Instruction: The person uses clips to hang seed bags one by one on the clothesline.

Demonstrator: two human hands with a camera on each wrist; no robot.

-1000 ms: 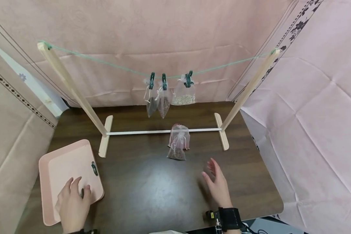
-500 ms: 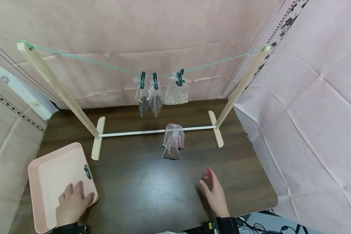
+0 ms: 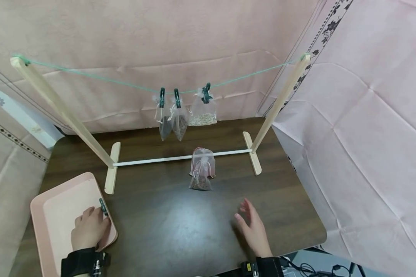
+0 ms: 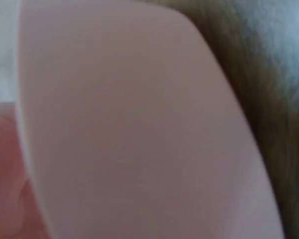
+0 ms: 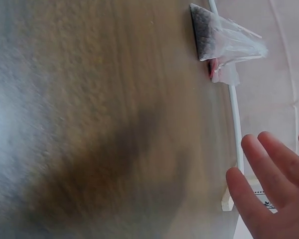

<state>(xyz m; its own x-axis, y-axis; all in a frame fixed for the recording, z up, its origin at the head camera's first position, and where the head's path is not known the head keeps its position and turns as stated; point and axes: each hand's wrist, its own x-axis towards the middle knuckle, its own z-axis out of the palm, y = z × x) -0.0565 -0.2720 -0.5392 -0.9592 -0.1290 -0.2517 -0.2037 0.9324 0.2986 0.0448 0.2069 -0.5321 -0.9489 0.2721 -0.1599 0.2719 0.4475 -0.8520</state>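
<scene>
- Pink tray nearside of the white bar's left end
- Left hand over it, fingers right at the green clip, grasping or not, can't tell
- Mesh bags at the bar's right half
- Right hand nearside, fingers loose, gripping nothing

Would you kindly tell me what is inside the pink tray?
A dark green clip lies along the right side of the tray, near the left hand, which covers part of the interior; anything beneath cannot be seen.
</scene>
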